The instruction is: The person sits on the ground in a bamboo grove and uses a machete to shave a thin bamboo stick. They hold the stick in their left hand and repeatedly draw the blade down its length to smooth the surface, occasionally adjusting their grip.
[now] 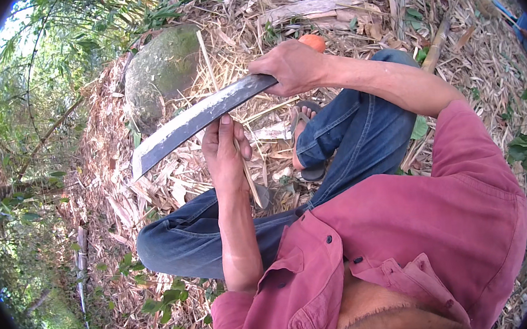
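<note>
My right hand [292, 68] is closed round the machete [199, 118]. The end of its orange handle [313, 42] shows beyond my fist. The long dark blade, its upper part paler and whitish, slants down to the left and ends in an angled tip. Just below the blade, my left hand [226, 144] pinches a thin pale strip of split wood or bamboo [251, 181]. The strip passes behind the blade, and its far end stands out above it. My left thumb is very near the blade's lower edge; I cannot tell whether they touch.
A large mossy rock [162, 69] stands beyond the blade, with pale shavings [234, 56] scattered beside it. My bent knees in blue jeans [362, 129] and a sandalled foot [305, 119] are close under my hands. A weathered log [318, 10] lies farther off among dry leaves.
</note>
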A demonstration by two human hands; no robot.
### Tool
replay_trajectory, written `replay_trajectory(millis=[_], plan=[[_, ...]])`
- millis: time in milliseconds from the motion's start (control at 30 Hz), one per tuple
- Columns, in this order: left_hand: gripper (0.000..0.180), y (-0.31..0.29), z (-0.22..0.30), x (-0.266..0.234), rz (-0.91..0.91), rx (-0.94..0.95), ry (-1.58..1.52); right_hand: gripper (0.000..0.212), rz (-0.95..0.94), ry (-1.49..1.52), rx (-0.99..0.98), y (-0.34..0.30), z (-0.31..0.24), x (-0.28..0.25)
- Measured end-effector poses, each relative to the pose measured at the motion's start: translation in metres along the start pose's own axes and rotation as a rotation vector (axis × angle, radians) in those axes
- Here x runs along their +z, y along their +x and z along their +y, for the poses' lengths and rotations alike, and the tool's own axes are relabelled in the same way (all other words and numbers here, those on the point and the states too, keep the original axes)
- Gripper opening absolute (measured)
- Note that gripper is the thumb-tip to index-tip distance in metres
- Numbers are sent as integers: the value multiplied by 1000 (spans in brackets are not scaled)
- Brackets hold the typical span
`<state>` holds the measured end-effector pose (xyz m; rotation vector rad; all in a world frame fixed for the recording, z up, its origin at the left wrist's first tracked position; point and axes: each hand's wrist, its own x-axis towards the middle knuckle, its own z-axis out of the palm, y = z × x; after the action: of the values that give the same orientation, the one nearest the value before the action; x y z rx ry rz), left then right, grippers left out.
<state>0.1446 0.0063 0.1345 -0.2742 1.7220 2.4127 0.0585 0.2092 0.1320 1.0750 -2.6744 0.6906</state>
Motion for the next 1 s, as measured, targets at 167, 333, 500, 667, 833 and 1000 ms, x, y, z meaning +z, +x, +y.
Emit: replay_trajectory(millis=[167, 333, 500, 667, 833, 1000], plan=[[31, -5, 0, 7, -11, 23, 45, 20, 43, -4, 18, -3, 7, -1], [39, -11, 3, 8, -48, -20, -1, 17, 49, -62, 87, 1, 21, 4], [39, -25, 1, -5, -58, -34, -3, 14, 29, -91, 236, 16, 41, 0], [40, -47, 0, -3, -22, -100, -16, 17, -71, -85, 593, 6, 85, -22], [42, -43, -11, -21, -6, -29, -163, 15, -90, -14, 388, 20, 33, -38], [43, -19, -26, 10, -68, -9, -141, 21, 35, -243, 150, -25, -6, -24]])
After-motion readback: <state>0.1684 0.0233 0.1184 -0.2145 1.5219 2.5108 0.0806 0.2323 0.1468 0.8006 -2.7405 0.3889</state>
